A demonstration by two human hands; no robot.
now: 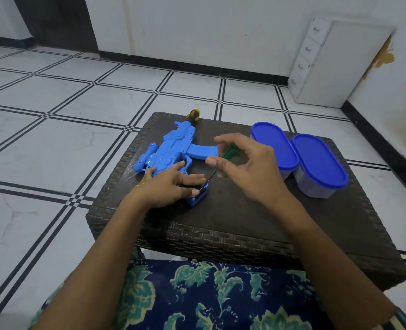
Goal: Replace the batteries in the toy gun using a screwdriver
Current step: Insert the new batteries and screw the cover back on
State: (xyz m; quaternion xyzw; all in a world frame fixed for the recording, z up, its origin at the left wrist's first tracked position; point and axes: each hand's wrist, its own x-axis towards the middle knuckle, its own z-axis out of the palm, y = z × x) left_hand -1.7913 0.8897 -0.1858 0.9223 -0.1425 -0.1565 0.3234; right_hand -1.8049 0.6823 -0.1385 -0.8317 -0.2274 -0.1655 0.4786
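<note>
Overhanging table's far edge: toy gun muzzle.

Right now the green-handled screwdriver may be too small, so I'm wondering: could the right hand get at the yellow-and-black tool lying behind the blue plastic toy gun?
Probably yes. The right hand would first have to put down the green-handled screwdriver; the yellow-and-black tool lies uncovered at the table's far edge beyond the blue plastic toy gun.

I count 1 toy gun, 2 screwdrivers – green-handled, yellow/blk – 2 blue-lid tubs, 1 table.
</note>
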